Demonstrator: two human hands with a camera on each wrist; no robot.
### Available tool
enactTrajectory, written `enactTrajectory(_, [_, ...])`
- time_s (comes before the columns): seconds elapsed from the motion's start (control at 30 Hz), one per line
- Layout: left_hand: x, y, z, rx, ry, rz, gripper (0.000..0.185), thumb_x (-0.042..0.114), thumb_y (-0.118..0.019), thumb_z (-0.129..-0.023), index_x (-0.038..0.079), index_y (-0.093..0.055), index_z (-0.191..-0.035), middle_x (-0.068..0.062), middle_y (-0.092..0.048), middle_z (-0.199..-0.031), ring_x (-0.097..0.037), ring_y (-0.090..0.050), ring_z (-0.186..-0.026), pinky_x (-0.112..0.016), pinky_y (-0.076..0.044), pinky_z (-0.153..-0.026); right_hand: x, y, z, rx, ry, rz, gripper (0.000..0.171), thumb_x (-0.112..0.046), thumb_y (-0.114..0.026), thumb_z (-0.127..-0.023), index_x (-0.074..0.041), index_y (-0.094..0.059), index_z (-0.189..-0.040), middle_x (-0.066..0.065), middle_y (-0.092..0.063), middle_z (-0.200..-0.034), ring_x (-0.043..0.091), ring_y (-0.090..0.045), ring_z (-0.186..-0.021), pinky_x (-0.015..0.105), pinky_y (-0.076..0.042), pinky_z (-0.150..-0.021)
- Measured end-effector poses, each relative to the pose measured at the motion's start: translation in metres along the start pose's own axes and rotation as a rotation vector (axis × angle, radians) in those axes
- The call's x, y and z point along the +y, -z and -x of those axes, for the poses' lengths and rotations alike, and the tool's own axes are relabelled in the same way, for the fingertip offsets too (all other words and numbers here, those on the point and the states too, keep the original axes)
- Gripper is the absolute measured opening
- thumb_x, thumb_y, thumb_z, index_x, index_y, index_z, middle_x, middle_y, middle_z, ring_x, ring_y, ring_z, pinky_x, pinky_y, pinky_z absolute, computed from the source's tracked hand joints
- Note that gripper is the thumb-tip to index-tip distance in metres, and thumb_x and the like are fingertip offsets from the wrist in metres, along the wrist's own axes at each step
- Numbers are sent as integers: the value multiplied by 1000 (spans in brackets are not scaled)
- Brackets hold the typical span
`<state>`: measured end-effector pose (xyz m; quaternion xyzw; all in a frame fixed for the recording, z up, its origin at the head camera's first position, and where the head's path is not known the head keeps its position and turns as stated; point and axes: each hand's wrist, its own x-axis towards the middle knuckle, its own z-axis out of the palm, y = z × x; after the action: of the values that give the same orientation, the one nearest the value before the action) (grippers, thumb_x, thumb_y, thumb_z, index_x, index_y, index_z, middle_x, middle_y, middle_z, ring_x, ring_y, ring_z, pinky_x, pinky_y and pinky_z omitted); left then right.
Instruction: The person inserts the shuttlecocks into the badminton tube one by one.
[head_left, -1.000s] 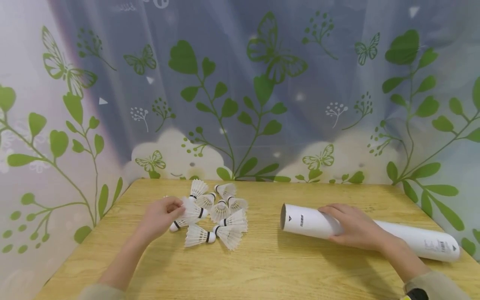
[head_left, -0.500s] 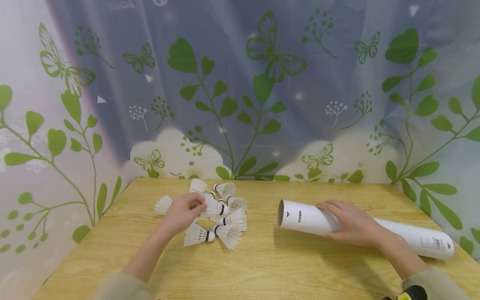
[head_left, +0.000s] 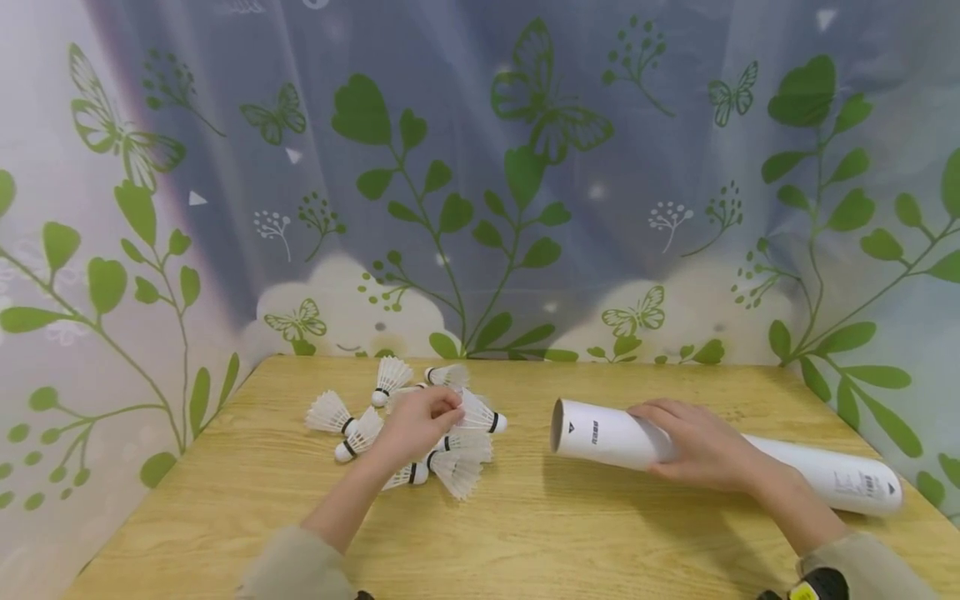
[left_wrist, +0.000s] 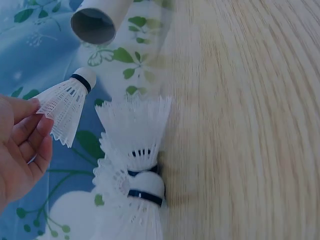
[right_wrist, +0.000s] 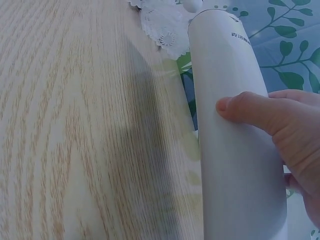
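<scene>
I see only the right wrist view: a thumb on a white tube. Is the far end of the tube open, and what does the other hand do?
Observer: Yes, the white tube has an open mouth; the left wrist view looks straight into it, and what shows inside is dark.
Operator: And the left hand?
Observer: The left hand pinches one shuttlecock by its feather skirt, the cork end pointing toward the tube.
Operator: Is it near the tube mouth?
Observer: Not yet touching; bare table shows between them in the head view.
Operator: Are more shuttlecocks left?
Observer: Yes, a loose pile lies on the table under and beside that hand.
</scene>
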<state>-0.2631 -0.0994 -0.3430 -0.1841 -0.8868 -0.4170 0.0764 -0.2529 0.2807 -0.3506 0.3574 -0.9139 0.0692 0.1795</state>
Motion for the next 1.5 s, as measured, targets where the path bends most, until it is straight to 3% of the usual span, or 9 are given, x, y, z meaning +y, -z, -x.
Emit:
enactTrajectory(0.33, [17,-26,-8,-50,-137,50,5,10,-62,-89,6,-64,-91,-1,-65,-84,-11,-60,-74,-24,-49,-63,1,-1,-2,11,30,8,69,-29,-83,-62,-6,-56,-122,10,-60,-114,28,-59,-93,43,-50,-72])
enactTrajectory(0.87, [33,-65,-15,-50,-131,131,7,12,-64,-88,6,-65,-90,-1,-65,-81,-7,-57,-69,-21,-47,-60,0,-3,-2,28,51,0,71,-29,-83,-62,-6,-55,-123,11,-59,-116,29,-59,-96,44,-49,-76])
enactTrajectory(1.1, [33,-77,-18,-57,-104,163,4,9,-64,-87,5,-65,-88,-2,-64,-79,-8,-55,-67,-21,-47,-58,-2,-3,-5,62,100,15,71,-28,-84,-62,-6,-55,-122,11,-59,-115,29,-59,-95,45,-49,-74])
enactTrajectory(1.5, [41,-89,-22,-92,-137,134,6,1,-64,-84,4,-70,-84,-6,-69,-83,-13,-62,-74,-19,-49,-66,-2,-5,-6,53,87,21,70,-28,-84,-62,-6,-55,-122,10,-59,-114,28,-59,-94,45,-49,-74])
